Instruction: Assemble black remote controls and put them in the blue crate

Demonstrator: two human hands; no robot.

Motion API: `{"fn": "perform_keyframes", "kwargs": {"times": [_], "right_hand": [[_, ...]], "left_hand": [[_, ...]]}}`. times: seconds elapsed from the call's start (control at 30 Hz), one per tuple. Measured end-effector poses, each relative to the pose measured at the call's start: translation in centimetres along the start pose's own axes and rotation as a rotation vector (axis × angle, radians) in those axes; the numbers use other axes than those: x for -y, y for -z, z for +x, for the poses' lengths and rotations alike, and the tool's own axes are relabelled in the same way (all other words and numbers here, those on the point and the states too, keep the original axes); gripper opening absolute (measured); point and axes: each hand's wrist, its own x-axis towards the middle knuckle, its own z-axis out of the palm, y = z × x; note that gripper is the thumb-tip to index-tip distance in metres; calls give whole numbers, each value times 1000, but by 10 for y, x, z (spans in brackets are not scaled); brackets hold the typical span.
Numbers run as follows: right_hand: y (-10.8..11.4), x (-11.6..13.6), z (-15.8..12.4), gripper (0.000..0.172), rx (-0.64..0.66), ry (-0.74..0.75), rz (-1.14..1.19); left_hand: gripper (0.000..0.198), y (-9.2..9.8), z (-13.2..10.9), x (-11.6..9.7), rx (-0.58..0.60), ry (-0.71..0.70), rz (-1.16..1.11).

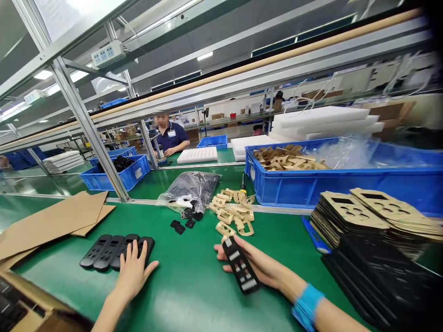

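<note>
My left hand (133, 274) lies with its fingers spread over the right end of a row of several black plastic housings (98, 251), set side by side on the green table. My right hand (266, 265) holds a black plastic housing (241, 266) with cut-out openings, tilted above the table and slightly blurred. Beyond that hand lies a pile of beige plastic frames (226, 216). Small black pads (178, 226) are scattered beside a clear plastic bag (190, 189) of dark parts.
Cardboard sheets (51, 221) lie at the left, above an open carton (41, 304). At right are stacked beige panels (367, 207), black sheets (377, 276) and a blue cutter (315, 236). Behind stands a blue bin (287, 189). A person (172, 136) sits across the bench.
</note>
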Motion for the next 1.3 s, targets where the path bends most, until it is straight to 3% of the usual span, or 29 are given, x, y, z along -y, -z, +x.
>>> {"fn": "perform_keyframes", "kwargs": {"times": [0.17,0.3,0.43,0.57,0.63,0.73,0.8,0.93,1.1,1.3], "right_hand": [[30,44,63,33,-153,194,19],[38,76,79,39,-275,395,60],[26,62,52,45,-306,411,72],[10,34,4,51,-313,356,82],[5,34,-21,59,-332,410,103],[1,52,-49,73,-381,675,83],[1,65,-58,76,-407,776,-10],[5,60,-53,71,-435,652,-2],[9,24,-34,63,-388,524,296],[6,9,-24,42,-420,392,263]], "left_hand": [[55,-20,-13,-5,3,-64,205],[56,-24,-19,-7,4,-177,56],[71,-19,-19,-25,-38,-170,-251],[81,-3,-10,-79,62,-234,-659],[83,5,-2,-114,222,-211,-990],[64,8,9,-161,559,1,-1604],[56,4,12,-182,650,67,-1753],[48,-10,10,-198,697,81,-1835],[44,-18,3,-190,738,104,-1887],[29,-20,-2,-187,820,179,-2039]]}}
